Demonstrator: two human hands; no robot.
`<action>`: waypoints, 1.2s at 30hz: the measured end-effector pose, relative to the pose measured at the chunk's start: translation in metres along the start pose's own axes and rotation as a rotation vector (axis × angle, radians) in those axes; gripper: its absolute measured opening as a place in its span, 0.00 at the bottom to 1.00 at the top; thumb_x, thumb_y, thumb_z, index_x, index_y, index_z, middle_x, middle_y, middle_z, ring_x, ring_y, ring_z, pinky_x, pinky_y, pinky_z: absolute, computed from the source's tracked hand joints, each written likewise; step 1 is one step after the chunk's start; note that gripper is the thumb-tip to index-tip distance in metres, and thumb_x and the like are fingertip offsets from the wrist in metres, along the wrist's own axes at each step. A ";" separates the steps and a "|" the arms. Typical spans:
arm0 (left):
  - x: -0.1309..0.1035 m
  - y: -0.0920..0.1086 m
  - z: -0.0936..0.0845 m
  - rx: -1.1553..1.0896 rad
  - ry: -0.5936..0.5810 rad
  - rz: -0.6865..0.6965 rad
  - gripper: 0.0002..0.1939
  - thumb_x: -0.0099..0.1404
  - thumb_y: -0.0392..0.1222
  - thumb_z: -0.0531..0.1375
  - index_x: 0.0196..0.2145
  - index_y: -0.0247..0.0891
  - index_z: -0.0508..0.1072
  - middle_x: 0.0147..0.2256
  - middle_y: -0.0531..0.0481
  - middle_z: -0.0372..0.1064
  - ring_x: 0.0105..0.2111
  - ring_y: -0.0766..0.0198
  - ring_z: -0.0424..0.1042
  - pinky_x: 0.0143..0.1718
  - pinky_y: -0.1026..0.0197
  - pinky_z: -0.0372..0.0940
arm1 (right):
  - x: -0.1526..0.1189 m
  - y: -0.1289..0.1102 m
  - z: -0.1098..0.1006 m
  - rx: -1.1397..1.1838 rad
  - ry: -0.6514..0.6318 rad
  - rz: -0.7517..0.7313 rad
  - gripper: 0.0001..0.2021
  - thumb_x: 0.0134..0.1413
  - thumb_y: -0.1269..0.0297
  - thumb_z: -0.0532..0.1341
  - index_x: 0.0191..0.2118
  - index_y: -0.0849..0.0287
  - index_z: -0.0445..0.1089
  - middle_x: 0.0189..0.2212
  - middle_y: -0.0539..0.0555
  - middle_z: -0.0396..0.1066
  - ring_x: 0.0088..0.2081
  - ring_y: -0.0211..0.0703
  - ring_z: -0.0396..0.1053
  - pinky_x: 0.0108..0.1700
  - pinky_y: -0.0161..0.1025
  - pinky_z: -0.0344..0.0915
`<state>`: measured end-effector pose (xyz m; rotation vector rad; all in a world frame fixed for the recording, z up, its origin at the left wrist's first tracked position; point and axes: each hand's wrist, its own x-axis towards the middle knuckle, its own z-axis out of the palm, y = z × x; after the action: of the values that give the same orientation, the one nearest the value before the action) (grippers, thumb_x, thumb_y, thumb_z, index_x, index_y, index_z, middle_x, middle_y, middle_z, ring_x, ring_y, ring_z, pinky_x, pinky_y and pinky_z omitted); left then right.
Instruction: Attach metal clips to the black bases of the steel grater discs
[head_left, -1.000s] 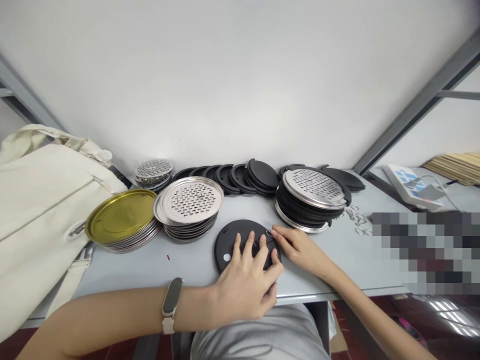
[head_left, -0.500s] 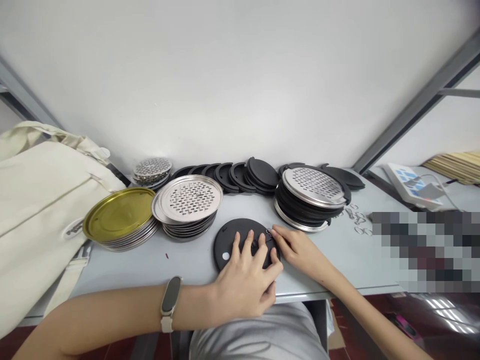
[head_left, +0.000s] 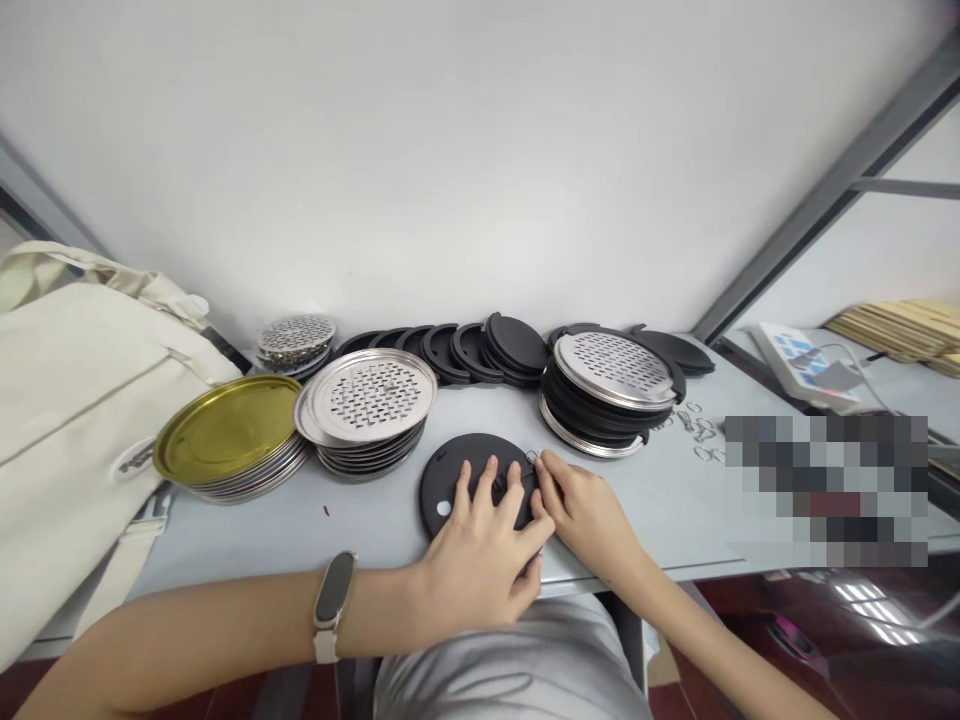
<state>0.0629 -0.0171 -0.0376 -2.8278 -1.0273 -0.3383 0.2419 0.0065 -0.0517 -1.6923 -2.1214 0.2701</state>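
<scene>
A round black plate [head_left: 465,460] with a white dot lies flat near the front of the grey table. My left hand [head_left: 480,535], a band on its wrist, rests across the plate with fingers spread, covering much of it. At the plate's right rim, my right hand [head_left: 574,495] pinches a small metal ring [head_left: 531,457] between thumb and forefinger. The fingertips partly hide how the ring meets the rim. Several loose metal rings and clips [head_left: 703,430] lie on the table to the right.
Stacks of silver perforated discs [head_left: 379,395], gold lids [head_left: 229,430] and black plates topped by a perforated disc [head_left: 615,370] stand behind the hands. More black plates [head_left: 517,345] line the wall. A cream bag [head_left: 97,400] is left; a white box [head_left: 802,365] sits right.
The whole view has shifted slightly, so things appear a little farther left. Both hands keep nearly the same places on the black plate, the right still pinching the ring.
</scene>
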 end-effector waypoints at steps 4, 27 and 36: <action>0.000 0.001 0.001 -0.014 0.006 -0.012 0.22 0.67 0.50 0.52 0.56 0.39 0.64 0.62 0.31 0.54 0.60 0.31 0.56 0.56 0.31 0.52 | -0.002 -0.001 0.001 0.000 0.016 -0.001 0.06 0.60 0.65 0.48 0.33 0.55 0.60 0.23 0.53 0.70 0.24 0.46 0.69 0.27 0.37 0.55; 0.000 0.002 0.002 -0.026 0.014 -0.008 0.22 0.66 0.49 0.54 0.56 0.39 0.65 0.62 0.31 0.53 0.60 0.32 0.56 0.56 0.31 0.52 | -0.007 -0.003 0.004 -0.079 0.080 -0.057 0.11 0.63 0.67 0.46 0.33 0.58 0.63 0.23 0.55 0.70 0.23 0.45 0.68 0.27 0.37 0.55; 0.012 -0.011 0.008 0.054 -0.011 -0.118 0.26 0.64 0.44 0.55 0.58 0.32 0.62 0.61 0.26 0.54 0.59 0.29 0.55 0.55 0.30 0.53 | -0.029 -0.020 0.021 -0.037 0.250 -0.155 0.17 0.65 0.65 0.44 0.30 0.58 0.64 0.19 0.53 0.66 0.21 0.43 0.64 0.25 0.36 0.55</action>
<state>0.0657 0.0001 -0.0418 -2.7310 -1.1900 -0.3018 0.2206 -0.0238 -0.0680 -1.4849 -2.0652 -0.0263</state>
